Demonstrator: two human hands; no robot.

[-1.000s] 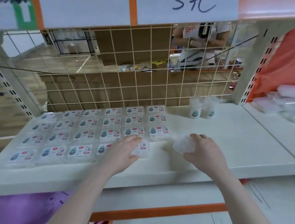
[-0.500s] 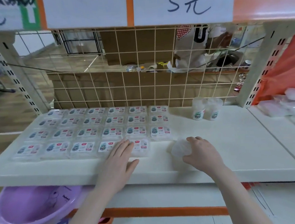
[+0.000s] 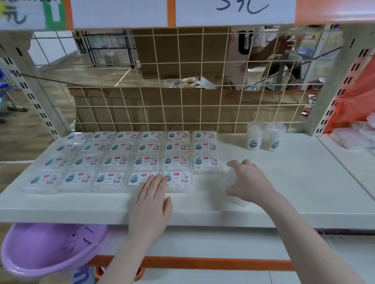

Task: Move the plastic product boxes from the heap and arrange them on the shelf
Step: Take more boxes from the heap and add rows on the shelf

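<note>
Clear plastic product boxes [image 3: 146,148] with labelled lids lie in neat rows on the left half of the white shelf [image 3: 299,184]. My left hand [image 3: 152,199] lies flat at the shelf's front edge, its straight fingers touching two front-row boxes [image 3: 178,180]. My right hand [image 3: 249,183] grips one more clear box [image 3: 229,176], blurred, just right of the front row and in front of the last column. A heap of clear boxes [image 3: 372,136] lies on the neighbouring shelf at the far right.
Two round clear tubs [image 3: 264,136] stand at the back of the shelf by the wire grid [image 3: 178,97]. A purple basin [image 3: 48,247] sits below the shelf at left. An orange bag [image 3: 368,94] hangs behind the heap. A person stands beyond the grid.
My left hand has slid back from on top of the front box toward the shelf edge. My right hand with its box has stayed just right of the front row.
</note>
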